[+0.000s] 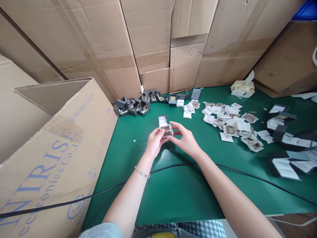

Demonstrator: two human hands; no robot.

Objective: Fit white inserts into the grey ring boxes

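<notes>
A small grey jewellery box [165,125] with its lid up is held above the green table [188,191], near the middle of the view. My left hand [155,141] grips it from the left and below. My right hand [184,138] pinches its right side with the fingertips. The box's pale insert shows inside. A silver bracelet sits on my left wrist.
A pile of open grey boxes [135,106] lies at the back left, white and beige inserts [232,124] are scattered to the right, and dark boxes with white cards [284,132] sit far right. A big printed carton [52,155] stands left. A black cable [223,167] crosses the table.
</notes>
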